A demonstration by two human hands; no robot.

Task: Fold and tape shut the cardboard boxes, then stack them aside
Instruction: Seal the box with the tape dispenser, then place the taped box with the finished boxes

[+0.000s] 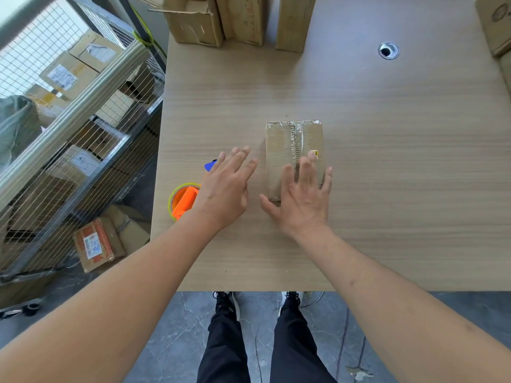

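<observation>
1. A wooden table (387, 167) fills most of the view, with a round metal cable grommet (388, 50) set into its far right part.
2. A wire-mesh metal rack (83, 111) stands left of the table, holding labelled parcels (62, 76).
3. The floor (373, 341) below is grey stone-patterned tile.
4. Black trousers (260, 346) and dark shoes (228, 302) show at the table's near edge.

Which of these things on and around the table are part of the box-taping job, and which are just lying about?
Job:
taped box under the right hand
tape dispenser by the left hand
cartons at the far edge

Lying about:
cable hole
cage of parcels
</observation>
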